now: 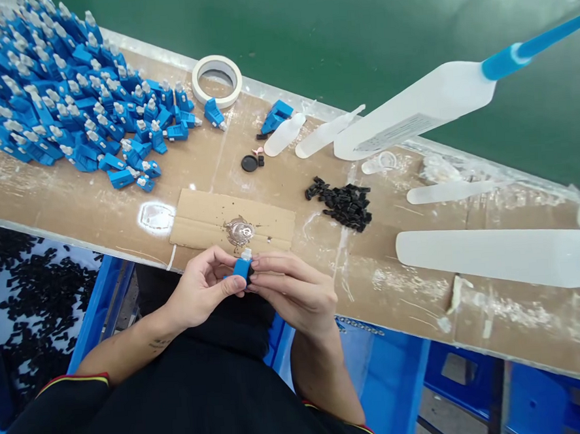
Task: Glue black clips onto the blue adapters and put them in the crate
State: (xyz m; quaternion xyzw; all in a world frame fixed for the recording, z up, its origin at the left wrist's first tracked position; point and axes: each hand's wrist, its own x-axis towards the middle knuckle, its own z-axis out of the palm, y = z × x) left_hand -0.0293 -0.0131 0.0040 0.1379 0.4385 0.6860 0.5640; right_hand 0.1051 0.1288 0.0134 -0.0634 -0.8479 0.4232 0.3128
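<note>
Close to my body, at the front edge of the table, my left hand (206,287) grips a small blue plastic part with a whitish tip (242,267). From the other side my right hand (294,285) pinches a small black piece (251,272) against that blue part. My fingers hide much of both. Just beyond my hands lies a flat cardboard strip (211,215) with a shiny wet blob (240,232) on it. A pile of small black pieces (348,207) sits to the right of the cardboard.
Many similar blue parts (66,93) are heaped at the back left, beside a tape roll (235,76). White plastic bottles (411,111) lie at the right, some small, some large. Below the table at left, a blue bin (92,314) holds loose black pieces.
</note>
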